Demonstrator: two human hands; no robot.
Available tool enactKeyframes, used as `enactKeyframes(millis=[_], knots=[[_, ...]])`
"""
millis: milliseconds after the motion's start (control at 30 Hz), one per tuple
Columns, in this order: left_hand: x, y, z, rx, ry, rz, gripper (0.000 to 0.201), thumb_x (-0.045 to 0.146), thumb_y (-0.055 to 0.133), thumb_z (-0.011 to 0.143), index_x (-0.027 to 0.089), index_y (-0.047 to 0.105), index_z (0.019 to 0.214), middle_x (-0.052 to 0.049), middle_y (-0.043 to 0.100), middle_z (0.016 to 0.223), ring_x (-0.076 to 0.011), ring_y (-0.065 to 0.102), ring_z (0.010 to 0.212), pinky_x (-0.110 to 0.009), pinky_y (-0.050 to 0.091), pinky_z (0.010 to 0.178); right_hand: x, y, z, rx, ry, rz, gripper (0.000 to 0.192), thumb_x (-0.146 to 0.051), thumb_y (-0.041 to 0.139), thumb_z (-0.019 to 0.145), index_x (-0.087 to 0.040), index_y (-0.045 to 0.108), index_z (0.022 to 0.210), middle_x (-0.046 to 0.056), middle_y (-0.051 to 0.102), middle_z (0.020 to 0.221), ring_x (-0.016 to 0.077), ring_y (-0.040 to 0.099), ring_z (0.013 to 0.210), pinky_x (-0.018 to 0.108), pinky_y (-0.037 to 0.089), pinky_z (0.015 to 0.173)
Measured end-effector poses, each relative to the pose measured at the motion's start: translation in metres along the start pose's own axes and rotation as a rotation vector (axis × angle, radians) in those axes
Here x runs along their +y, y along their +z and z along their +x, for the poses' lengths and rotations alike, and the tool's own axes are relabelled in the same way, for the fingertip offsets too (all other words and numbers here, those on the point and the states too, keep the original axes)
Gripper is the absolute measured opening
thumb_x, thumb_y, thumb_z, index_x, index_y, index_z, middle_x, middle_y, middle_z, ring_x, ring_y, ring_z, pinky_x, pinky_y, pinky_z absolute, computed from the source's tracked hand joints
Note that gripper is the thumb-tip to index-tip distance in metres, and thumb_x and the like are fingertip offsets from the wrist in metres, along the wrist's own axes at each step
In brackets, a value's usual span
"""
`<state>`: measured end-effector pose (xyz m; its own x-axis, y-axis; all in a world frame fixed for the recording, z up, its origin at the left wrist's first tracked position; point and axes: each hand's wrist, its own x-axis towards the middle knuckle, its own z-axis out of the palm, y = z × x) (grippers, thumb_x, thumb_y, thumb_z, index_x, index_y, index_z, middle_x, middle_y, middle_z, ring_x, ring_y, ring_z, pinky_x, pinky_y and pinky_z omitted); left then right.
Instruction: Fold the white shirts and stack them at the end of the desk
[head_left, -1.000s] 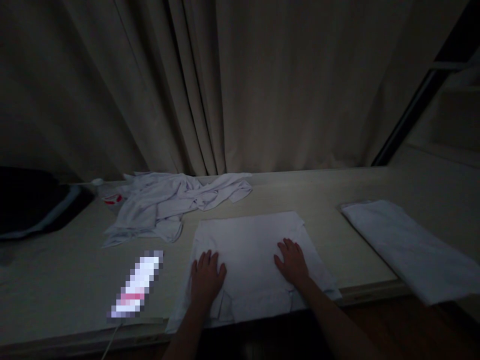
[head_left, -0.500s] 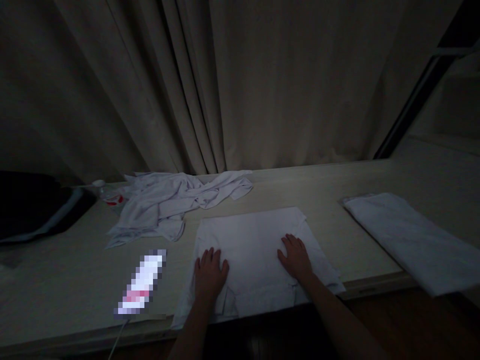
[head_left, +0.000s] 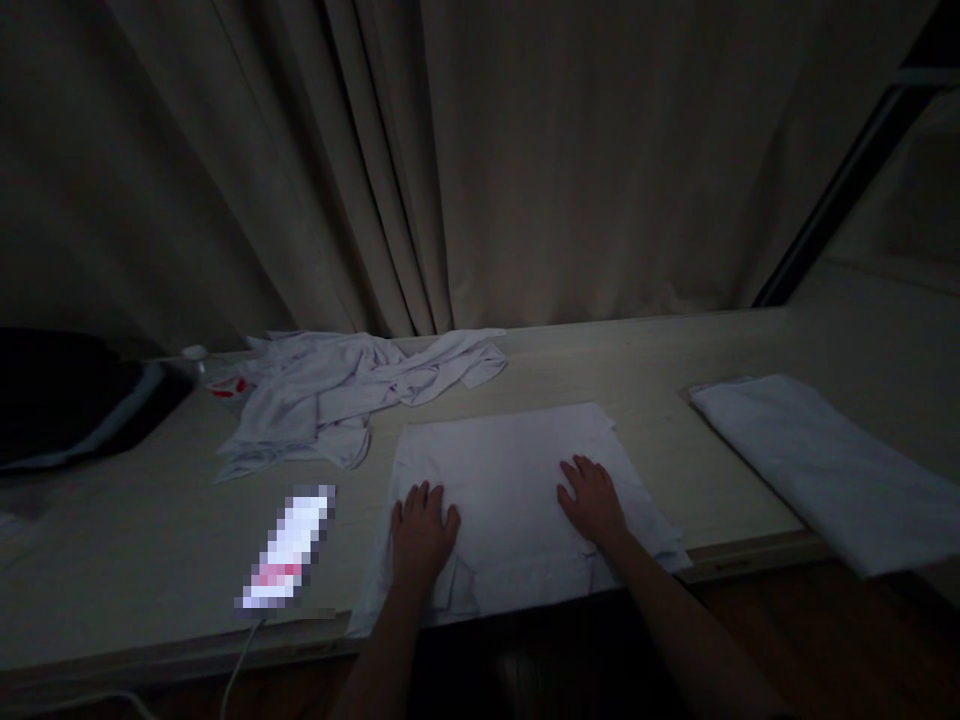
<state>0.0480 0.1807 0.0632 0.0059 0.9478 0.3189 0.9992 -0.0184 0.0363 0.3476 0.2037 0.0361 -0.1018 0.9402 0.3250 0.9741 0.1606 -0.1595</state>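
Note:
A white folded garment [head_left: 510,470] lies flat on the pale table [head_left: 150,540] right in front of me, its near edge at the table's front edge. My left hand [head_left: 421,530] rests palm down on its near left part, fingers slightly spread. Palm down on the garment's near right part lies my right hand [head_left: 592,500]. Neither hand grips the cloth.
A crumpled white garment [head_left: 337,390] lies at the back left. Another folded white cloth [head_left: 817,465] lies at the right. A lit, blurred-out phone [head_left: 289,550] with a cable sits left of my hands. A dark bundle [head_left: 67,395] is at far left; curtains [head_left: 480,170] hang behind.
Both hands stay flat on the folded garment. The view has tilted slightly, so everything sits a little higher in the picture.

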Motion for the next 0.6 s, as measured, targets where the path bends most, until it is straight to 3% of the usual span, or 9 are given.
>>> enactKeyframes(millis=[300,500,600], knots=[[0.0004,0.0009,0.0002,-0.021,-0.004,0.0,0.047,0.039,0.036,0.087,0.015,0.052,0.123,-0.017,0.051,0.134,-0.0302,0.043,0.127,-0.051,0.029,0.105,-0.0004,-0.0002,0.0013,-0.021,0.022,-0.003,0.044,-0.033,0.041,0.088,-0.017,0.051,0.128,0.014,0.047,0.137,0.0251,0.038,0.128,0.042,0.021,0.108],[0.0,0.0012,0.0007,-0.022,-0.005,-0.007,0.047,0.04,0.036,0.086,0.015,0.052,0.123,-0.017,0.051,0.134,-0.0297,0.043,0.126,-0.05,0.03,0.105,-0.001,-0.002,0.0014,-0.019,0.027,-0.013,0.049,-0.034,0.04,0.088,-0.009,0.048,0.13,0.017,0.049,0.135,0.0257,0.039,0.127,0.041,0.021,0.109],[-0.001,0.0034,0.0002,-0.008,0.008,0.005,0.047,0.04,0.035,0.087,0.016,0.052,0.123,-0.016,0.052,0.133,-0.0293,0.043,0.126,-0.05,0.03,0.105,-0.0005,-0.0026,0.0012,-0.025,0.013,-0.014,0.048,-0.033,0.04,0.088,-0.015,0.047,0.132,0.015,0.048,0.136,0.0254,0.039,0.127,0.042,0.021,0.108]])
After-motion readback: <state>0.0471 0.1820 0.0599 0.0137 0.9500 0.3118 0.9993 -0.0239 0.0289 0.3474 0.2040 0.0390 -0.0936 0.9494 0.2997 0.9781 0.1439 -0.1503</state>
